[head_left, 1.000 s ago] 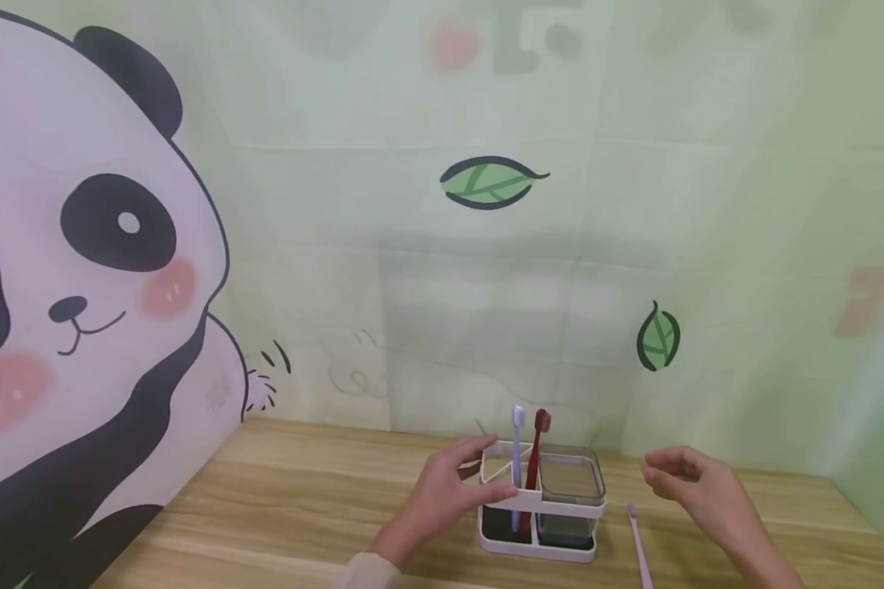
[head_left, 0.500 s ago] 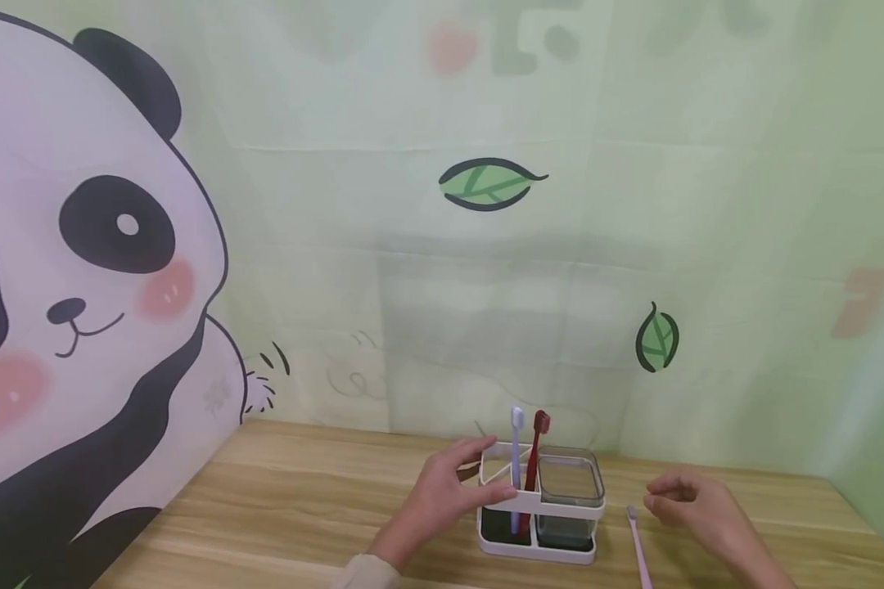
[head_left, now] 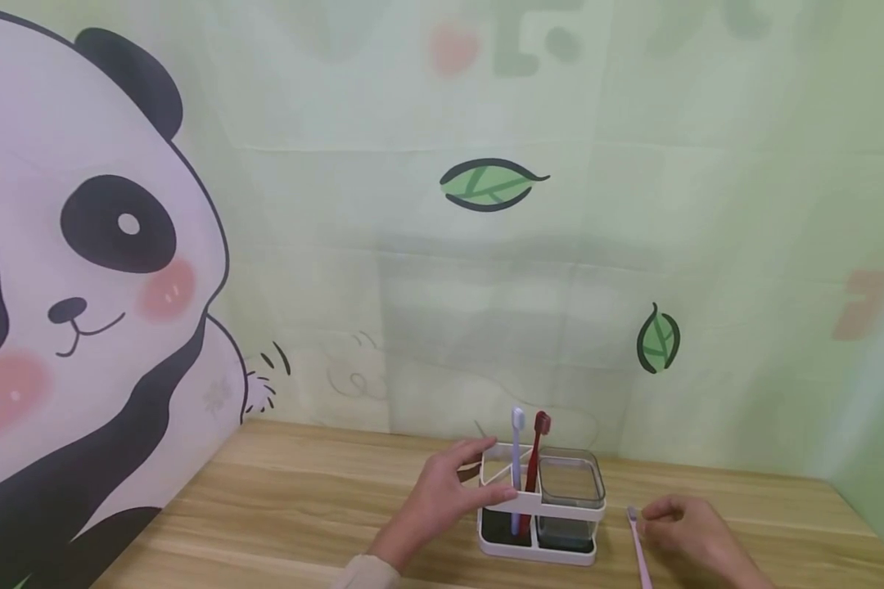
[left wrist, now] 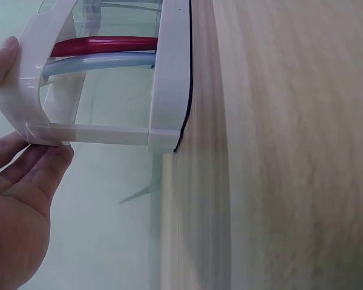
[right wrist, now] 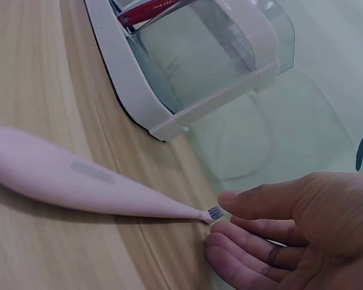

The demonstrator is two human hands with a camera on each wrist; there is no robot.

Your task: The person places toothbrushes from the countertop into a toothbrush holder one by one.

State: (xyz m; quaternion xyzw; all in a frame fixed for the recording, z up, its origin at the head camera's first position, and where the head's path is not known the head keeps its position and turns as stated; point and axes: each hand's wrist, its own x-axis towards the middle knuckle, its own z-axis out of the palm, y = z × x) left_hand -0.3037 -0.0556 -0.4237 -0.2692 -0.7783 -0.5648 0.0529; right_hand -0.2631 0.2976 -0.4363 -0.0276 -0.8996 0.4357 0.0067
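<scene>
A white toothbrush holder (head_left: pixel 575 510) stands on the table, and my left hand (head_left: pixel 442 491) grips its upper frame at the left end, thumb in front and fingers behind. Inside it stand a pale lilac toothbrush (head_left: pixel 516 458) and a dark red toothbrush (head_left: pixel 534 466), side by side. A clear grey cup (head_left: pixel 570 483) fills its right compartment. To the right of the holder, a pink toothbrush (right wrist: pixel 91 181) lies on the wood. My right hand (head_left: pixel 688 536) is beside its head, fingers loosely bent; the right wrist view shows thumb and fingertips right at the bristles.
The wood-grain table (head_left: pixel 302 499) reaches back to a pale green cloth backdrop (head_left: pixel 302 204). On the cloth are a large printed panda (head_left: pixel 118 327) at the left and green leaves (head_left: pixel 659 339). Another cloth face closes off the right side.
My right hand has come down toward the table, arriving beside the pink toothbrush's head. The left hand and the holder have stayed in place.
</scene>
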